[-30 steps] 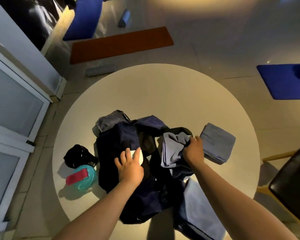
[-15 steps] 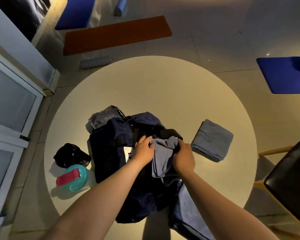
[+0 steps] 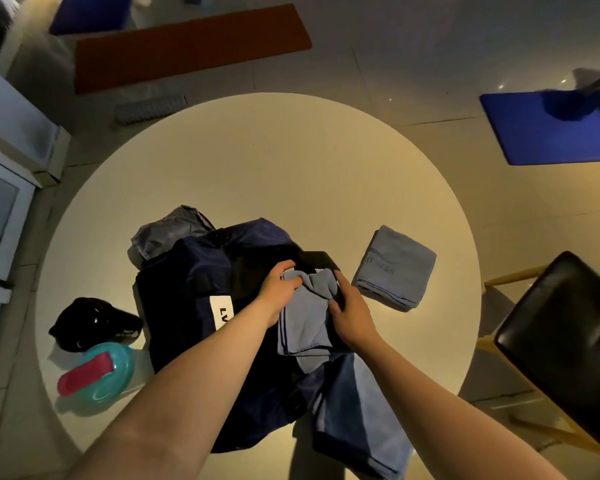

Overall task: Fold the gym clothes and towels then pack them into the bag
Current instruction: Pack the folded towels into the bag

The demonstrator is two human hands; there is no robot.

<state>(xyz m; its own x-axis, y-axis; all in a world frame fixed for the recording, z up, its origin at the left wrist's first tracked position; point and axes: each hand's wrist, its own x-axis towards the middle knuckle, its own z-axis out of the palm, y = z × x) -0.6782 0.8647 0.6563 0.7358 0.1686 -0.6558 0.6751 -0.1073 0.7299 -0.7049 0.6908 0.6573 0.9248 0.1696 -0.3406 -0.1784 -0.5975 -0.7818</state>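
Note:
A navy bag (image 3: 194,292) with a white label lies open on the round table (image 3: 291,168). A folded grey-blue towel (image 3: 305,317) sits in its opening. My left hand (image 3: 279,289) grips the towel's left edge, and my right hand (image 3: 349,310) holds its right side, fingers curled over the cloth. A second folded grey towel (image 3: 395,268) lies on the table to the right of the bag. A grey garment (image 3: 167,233) pokes out behind the bag. Blue shorts (image 3: 357,410) hang over the table's near edge.
A black cap (image 3: 90,323) and a teal bottle with a red lid (image 3: 97,374) lie left of the bag. A black chair (image 3: 565,344) stands at the right. On the floor beyond are an orange mat (image 3: 187,43) and a blue mat (image 3: 548,129).
My left hand left the bag's label and moved right onto the towel. Both hands have pressed the towel lower into the bag's opening.

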